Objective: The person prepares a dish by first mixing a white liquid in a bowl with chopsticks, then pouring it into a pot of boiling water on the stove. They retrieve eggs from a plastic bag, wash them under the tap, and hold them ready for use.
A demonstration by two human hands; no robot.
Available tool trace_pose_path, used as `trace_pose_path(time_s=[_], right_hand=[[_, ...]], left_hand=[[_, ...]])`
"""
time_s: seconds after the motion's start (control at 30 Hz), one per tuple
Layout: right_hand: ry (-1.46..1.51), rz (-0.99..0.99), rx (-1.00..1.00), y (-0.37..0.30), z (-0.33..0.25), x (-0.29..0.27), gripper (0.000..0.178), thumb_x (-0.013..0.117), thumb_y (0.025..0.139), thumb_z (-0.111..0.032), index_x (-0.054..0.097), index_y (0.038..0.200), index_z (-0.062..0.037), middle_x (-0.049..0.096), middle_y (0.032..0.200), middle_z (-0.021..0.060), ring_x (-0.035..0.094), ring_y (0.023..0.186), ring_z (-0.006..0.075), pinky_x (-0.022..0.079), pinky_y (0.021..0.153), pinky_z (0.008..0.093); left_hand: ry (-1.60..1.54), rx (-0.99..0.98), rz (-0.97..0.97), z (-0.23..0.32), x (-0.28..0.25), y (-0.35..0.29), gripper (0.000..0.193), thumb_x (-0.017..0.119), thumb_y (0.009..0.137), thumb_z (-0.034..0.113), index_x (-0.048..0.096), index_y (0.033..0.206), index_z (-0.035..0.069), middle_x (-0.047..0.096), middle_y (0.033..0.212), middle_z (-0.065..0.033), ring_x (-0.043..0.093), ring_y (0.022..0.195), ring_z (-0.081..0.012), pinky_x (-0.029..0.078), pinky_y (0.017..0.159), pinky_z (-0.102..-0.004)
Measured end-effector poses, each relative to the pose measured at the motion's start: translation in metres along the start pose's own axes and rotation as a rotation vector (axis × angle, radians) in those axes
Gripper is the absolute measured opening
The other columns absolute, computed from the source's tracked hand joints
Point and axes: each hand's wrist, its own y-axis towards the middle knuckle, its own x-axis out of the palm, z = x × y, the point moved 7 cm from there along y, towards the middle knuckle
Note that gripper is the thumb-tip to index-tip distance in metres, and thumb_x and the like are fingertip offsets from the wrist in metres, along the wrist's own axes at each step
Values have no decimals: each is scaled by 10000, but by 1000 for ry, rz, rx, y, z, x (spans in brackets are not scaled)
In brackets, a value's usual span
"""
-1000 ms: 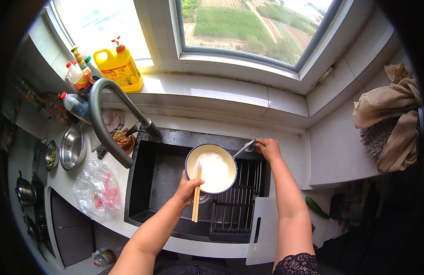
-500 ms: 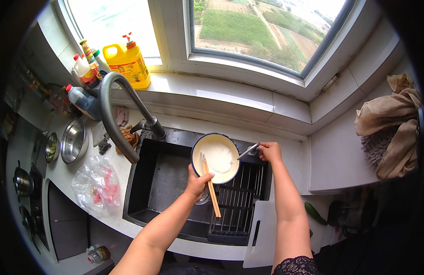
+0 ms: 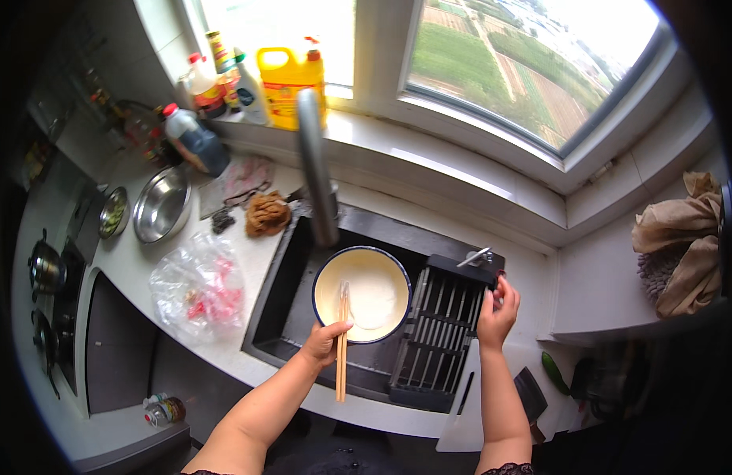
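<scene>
My left hand [image 3: 328, 342] grips the near rim of a cream bowl [image 3: 327, 273] with a dark blue edge, thumb on top. A pair of wooden chopsticks [image 3: 341, 372] is pinned under that thumb, with tips inside the bowl and ends sticking out toward me. White contents [image 3: 374, 297] lie in the bowl; whether powder or paste I cannot tell. The bowl is over the black sink [image 3: 275, 317]. My right hand [image 3: 499, 315] has loosely bent fingers apart and appears to hold nothing. It is near a small metal lever or spout [image 3: 474, 257] at the sink's back right corner.
The faucet [image 3: 312, 158] arches over the sink's left side. A drying rack [image 3: 437, 340] fills its right part. To the left are a plastic bag [image 3: 195, 289], steel bowl [image 3: 162, 207] and brown cloth [image 3: 267, 214]. A yellow jug [image 3: 290, 91] stands by the window; a white board [image 3: 454, 416] lies at front right.
My right hand has come away from the metal piece and down toward me. The bowl and chopsticks have shifted left relative to the sink in my left hand. The whole view has swung.
</scene>
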Motion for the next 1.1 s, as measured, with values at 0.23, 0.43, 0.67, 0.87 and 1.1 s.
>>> trace_pose_path(time_s=[0.23,0.43,0.67,0.87,1.1], right_hand=[[89,-463,-790,-166,-224,58,414,715,753,-107,623,1157,-110,548,1069,89,570,861,260,475,787,372],[350,-803,-1335,-332,-416,124,316,714,789,-262,658,1049,-91,509,938,46,556,796,168,443,653,294],[607,-758,-547,-371,-513,209,74,689,818,-33,702,887,-11,656,755,107,628,631,188,495,575,281],[706,-1249,159,-450,-577,318,220,688,877,-152,690,910,65,671,694,91,627,596,119,510,579,226],[601,-1546,109,-535,-696,424,207,682,877,-143,674,902,62,668,710,89,619,580,115,512,557,227]], left_hand=[[14,43,114,57,-81,-106,574,646,786,1,410,1306,60,558,1080,-83,598,941,-199,530,781,-334],[-102,262,99,120,-169,-226,568,640,853,58,366,1350,66,540,1151,-104,597,992,-211,543,800,-354],[-23,654,335,212,-329,-385,792,444,874,689,384,1397,97,561,1275,-78,582,1124,-205,535,844,-356],[-28,744,558,256,-434,-508,856,303,845,789,382,1388,132,616,1167,-52,648,899,-144,548,636,-282],[-131,836,652,301,-510,-582,898,269,827,819,354,1395,129,613,1173,-83,659,907,-157,558,642,-291]])
